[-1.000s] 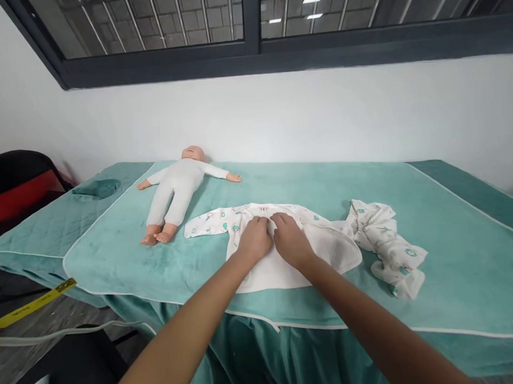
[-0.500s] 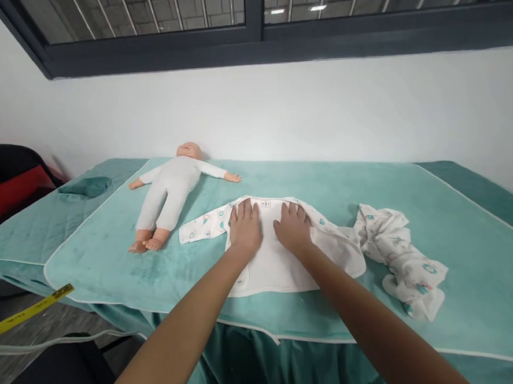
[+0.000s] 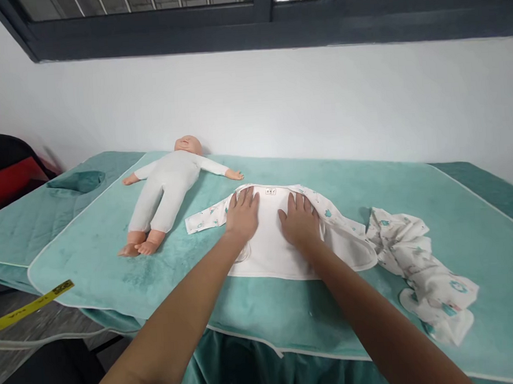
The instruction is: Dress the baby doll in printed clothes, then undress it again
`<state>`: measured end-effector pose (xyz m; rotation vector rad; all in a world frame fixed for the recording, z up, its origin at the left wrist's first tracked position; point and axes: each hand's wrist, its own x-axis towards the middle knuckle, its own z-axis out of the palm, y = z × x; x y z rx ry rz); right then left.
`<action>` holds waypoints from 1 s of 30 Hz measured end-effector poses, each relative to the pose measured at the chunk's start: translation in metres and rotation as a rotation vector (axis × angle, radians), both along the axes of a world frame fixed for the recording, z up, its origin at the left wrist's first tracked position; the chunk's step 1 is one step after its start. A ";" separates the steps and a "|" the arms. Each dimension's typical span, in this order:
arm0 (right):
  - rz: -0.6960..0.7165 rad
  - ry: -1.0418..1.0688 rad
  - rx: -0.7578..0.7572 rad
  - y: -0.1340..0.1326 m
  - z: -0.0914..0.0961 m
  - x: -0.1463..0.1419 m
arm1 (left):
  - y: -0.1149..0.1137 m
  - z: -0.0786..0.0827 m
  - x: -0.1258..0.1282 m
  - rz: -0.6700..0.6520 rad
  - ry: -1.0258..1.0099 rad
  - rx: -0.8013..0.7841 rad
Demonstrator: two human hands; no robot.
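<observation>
A small white baby shirt [image 3: 270, 237] with printed sleeves lies opened out in front of me, its inside facing up and a label at the neck. My left hand [image 3: 243, 215] rests flat on its left part, fingers apart. On the right part, my right hand [image 3: 300, 219] also lies flat with its fingers spread. The left sleeve reaches out toward a baby doll [image 3: 169, 183], which lies on its back in a white body suit. Right of the shirt is a crumpled printed baby garment [image 3: 422, 269], close against the shirt's right sleeve.
A teal padded mat [image 3: 91, 260] covers the bed. A small teal pillow [image 3: 77, 182] lies at the far left, near a black and red chair [image 3: 9, 172]. A yellow strap [image 3: 31, 307] and a pale cable [image 3: 48, 342] hang at the left edge. Behind is a white wall [image 3: 251, 105].
My hands and the shirt have shifted slightly up the mat, away from the front edge. The view has tilted down a little. The doll lies as before.
</observation>
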<state>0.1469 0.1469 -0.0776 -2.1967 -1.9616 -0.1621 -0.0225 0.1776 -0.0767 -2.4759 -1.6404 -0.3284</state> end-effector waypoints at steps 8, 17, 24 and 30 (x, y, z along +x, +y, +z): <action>0.002 -0.006 -0.021 0.013 -0.002 0.004 | 0.012 -0.004 0.003 -0.016 0.003 0.012; 0.002 0.036 -0.132 0.016 0.000 0.005 | 0.013 -0.010 0.005 0.014 0.005 -0.053; 0.007 0.033 -0.122 0.012 0.003 0.004 | 0.008 -0.008 0.003 0.012 -0.009 -0.065; -0.033 0.025 -0.095 0.011 0.001 0.000 | 0.008 -0.010 0.004 0.041 -0.025 -0.062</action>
